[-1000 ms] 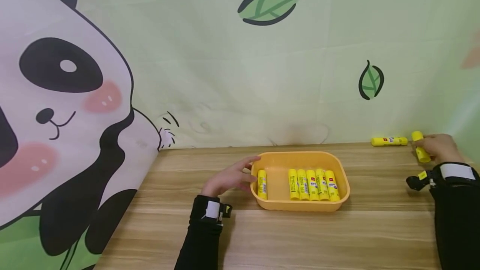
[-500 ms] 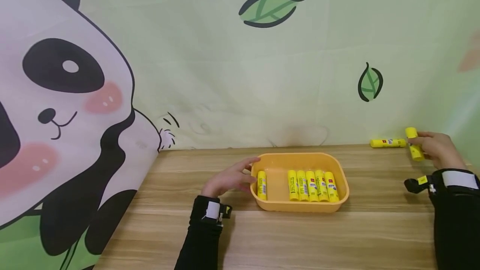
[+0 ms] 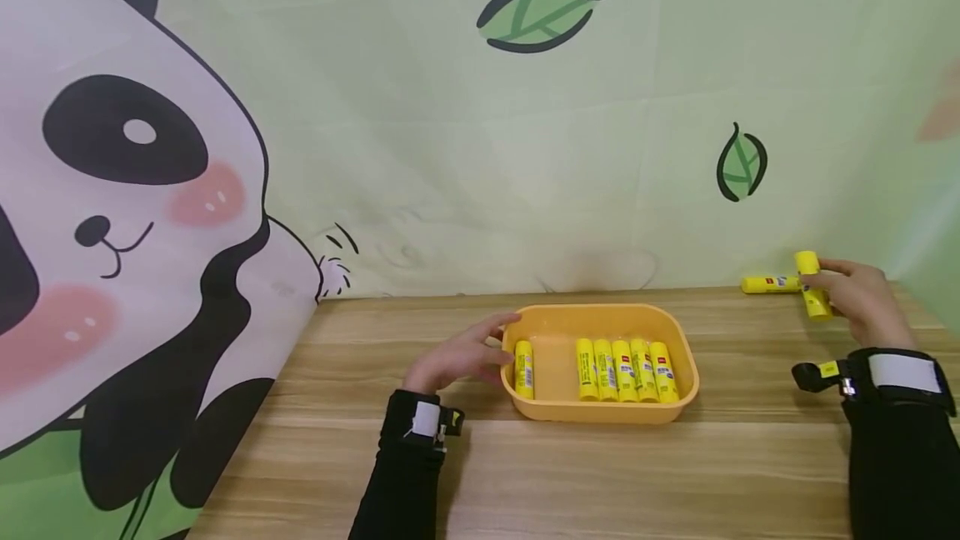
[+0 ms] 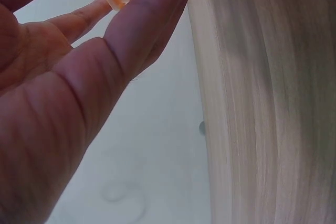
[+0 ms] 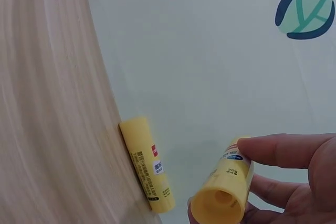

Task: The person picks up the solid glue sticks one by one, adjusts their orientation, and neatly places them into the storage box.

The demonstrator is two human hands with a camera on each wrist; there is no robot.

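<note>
In the head view my right hand [image 3: 862,294] pinches a yellow glue stick [image 3: 812,286] between thumb and fingers, tilted. The right wrist view shows this glue stick's hollow end [image 5: 219,206] facing the camera. A second glue stick [image 3: 768,284] lies on its side against the wall, partly behind the held one. My left hand [image 3: 459,357] touches the left edge of an orange-yellow tray [image 3: 600,412] with fairly straight fingers [image 4: 142,22]. Inside the tray, one glue stick [image 3: 524,369] lies at the left, and several glue sticks [image 3: 625,371] lie side by side at the right.
A wooden table [image 3: 570,477] runs under everything and meets a pale green backdrop [image 3: 420,123] printed with a panda [image 3: 135,273] and leaves. The backdrop bounds the table at the back, the left and the right.
My right hand has moved left with the pinched glue stick, which now overlaps the right end of the lying one. The left hand and the tray have stayed put.
</note>
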